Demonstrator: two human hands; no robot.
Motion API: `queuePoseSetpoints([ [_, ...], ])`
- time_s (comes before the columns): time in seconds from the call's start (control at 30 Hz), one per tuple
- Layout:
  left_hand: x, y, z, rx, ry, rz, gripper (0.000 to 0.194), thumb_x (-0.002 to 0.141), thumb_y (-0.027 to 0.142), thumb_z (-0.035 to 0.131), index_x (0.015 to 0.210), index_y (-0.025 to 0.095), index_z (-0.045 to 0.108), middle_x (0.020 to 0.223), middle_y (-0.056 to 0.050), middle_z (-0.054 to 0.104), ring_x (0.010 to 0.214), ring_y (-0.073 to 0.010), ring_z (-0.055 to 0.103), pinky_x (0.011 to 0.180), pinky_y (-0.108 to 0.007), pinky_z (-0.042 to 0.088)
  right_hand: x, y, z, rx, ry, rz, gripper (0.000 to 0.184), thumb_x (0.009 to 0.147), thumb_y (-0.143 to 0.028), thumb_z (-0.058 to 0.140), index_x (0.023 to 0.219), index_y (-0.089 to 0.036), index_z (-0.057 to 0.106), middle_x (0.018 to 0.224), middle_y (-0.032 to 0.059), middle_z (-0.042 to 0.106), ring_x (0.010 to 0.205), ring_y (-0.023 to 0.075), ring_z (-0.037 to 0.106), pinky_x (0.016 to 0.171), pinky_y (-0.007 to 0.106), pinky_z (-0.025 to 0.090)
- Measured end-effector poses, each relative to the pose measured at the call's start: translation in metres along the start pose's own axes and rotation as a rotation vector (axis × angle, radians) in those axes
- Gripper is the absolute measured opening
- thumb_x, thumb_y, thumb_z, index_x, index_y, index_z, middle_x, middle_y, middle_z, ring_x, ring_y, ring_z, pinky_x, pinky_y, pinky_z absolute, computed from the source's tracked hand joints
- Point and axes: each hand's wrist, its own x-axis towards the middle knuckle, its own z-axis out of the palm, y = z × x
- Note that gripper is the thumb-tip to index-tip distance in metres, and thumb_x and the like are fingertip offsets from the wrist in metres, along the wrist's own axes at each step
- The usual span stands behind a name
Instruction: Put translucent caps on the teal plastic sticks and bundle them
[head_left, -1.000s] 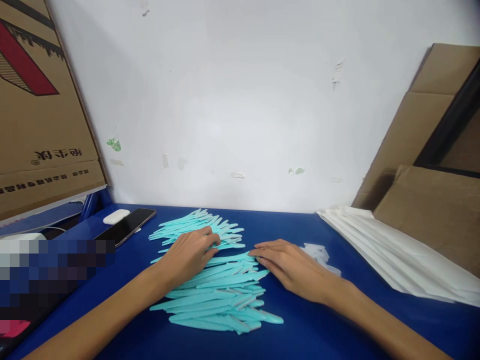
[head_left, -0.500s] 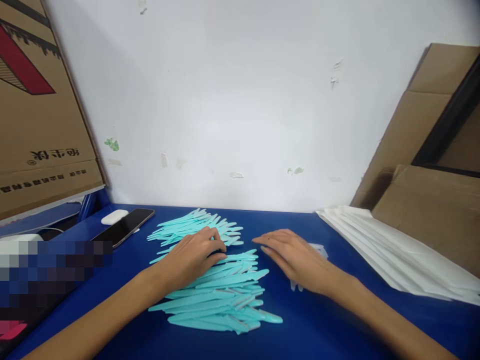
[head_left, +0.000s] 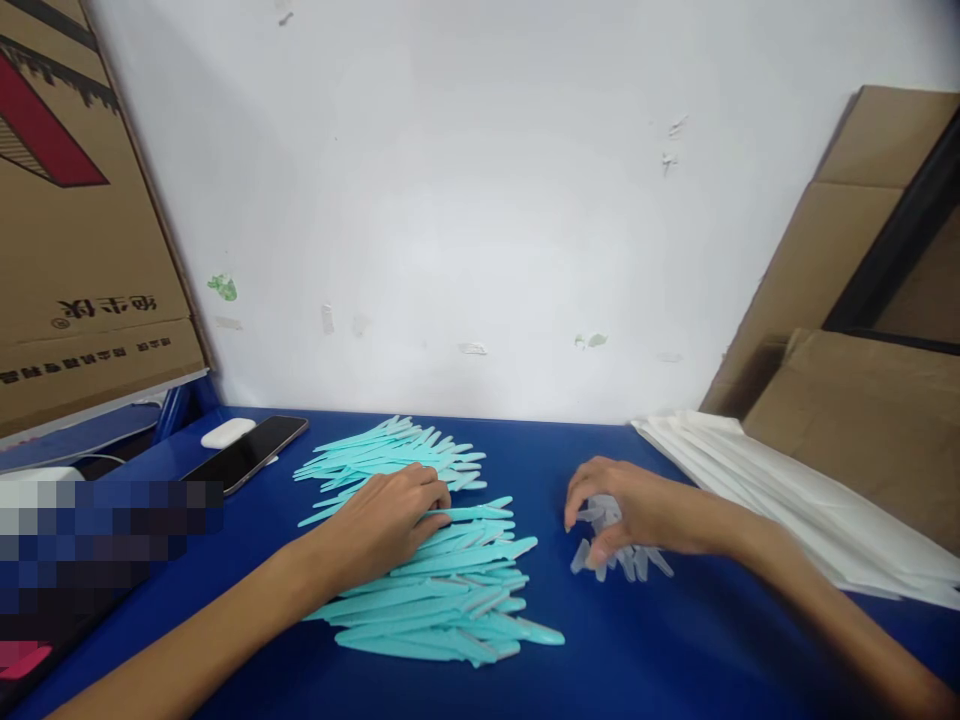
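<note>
My left hand [head_left: 401, 510] is closed over the turquoise pile, with thumb and fingertips pinching the handle of one eyebrow razor [head_left: 487, 511]. Below it lies a heap of similar turquoise razors [head_left: 450, 600], their thin blade edges showing toward the right. Beyond the hand, a second group of turquoise razors [head_left: 382, 450] is fanned out, with pale tips pointing right. My right hand [head_left: 622, 510] hovers over a small heap of translucent plastic caps [head_left: 637, 562], its fingers curved and apart from the thumb. Part of that heap is hidden under the hand.
A phone [head_left: 259, 455] and a white case [head_left: 228, 433] lie at the left of the blue table [head_left: 540, 660]. White paper-like sheets [head_left: 780, 510] are stacked at right. Cardboard [head_left: 862, 430] stands behind them, and a carton [head_left: 82, 240] at far left. A white wall closes the back.
My right hand has moved right, away from the razors, to above the clear caps, and its fingers have spread apart. My left hand has stayed nearly in place; the razor at its fingertips shows more clearly.
</note>
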Motion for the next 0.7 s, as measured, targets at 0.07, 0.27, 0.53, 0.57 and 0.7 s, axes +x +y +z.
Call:
queuePoseSetpoints([
  [0.07,0.000,0.001,-0.002,-0.010,-0.014,-0.005,0.014,0.103,0.026,0.052,0.100,0.021,0.065,0.100,-0.003,0.067,0.091,-0.0219,0.061,0.071,-0.031,0.041,0.003,-0.003,0.004,0.023,0.002,-0.023,0.019,0.081,-0.049,0.078,0.092,-0.033,0.078,0.101,0.0015,0.071,0.100,0.0257,0.065,0.086,0.040,0.054],
  [0.27,-0.001,0.003,-0.004,-0.032,-0.025,-0.016,0.016,0.103,0.024,0.049,0.097,0.023,0.064,0.094,-0.001,0.067,0.086,-0.0208,0.059,0.068,-0.031,0.038,0.008,-0.009,0.013,0.079,0.022,-0.049,0.021,0.085,-0.051,0.073,0.084,-0.030,0.078,0.093,0.0023,0.069,0.095,0.0242,0.065,0.081,0.035,0.054],
  [0.53,0.000,0.004,-0.006,-0.004,0.008,-0.044,0.020,0.106,0.029,0.041,0.103,0.022,0.060,0.099,-0.005,0.067,0.088,-0.0226,0.060,0.069,-0.031,0.039,0.010,-0.016,0.019,0.057,-0.006,0.004,0.018,0.092,-0.043,0.067,0.090,-0.025,0.072,0.099,0.0006,0.068,0.099,0.0214,0.063,0.089,0.033,0.045],
  [0.57,0.000,0.004,-0.005,0.002,0.011,-0.042,0.020,0.106,0.029,0.041,0.103,0.022,0.060,0.099,-0.005,0.067,0.089,-0.0229,0.060,0.069,-0.032,0.039,0.010,-0.016,0.020,0.044,0.007,-0.011,0.017,0.094,-0.040,0.064,0.091,-0.025,0.071,0.099,0.0007,0.068,0.098,0.0209,0.063,0.088,0.032,0.045],
  [0.7,0.000,0.002,0.000,0.019,0.049,-0.032,0.019,0.106,0.029,0.041,0.105,0.023,0.059,0.099,-0.003,0.066,0.090,-0.0230,0.059,0.073,-0.033,0.040,0.013,-0.017,0.021,-0.042,0.079,-0.033,0.016,0.100,-0.034,0.056,0.093,-0.024,0.067,0.093,0.0007,0.071,0.089,0.0202,0.066,0.081,0.031,0.045],
])
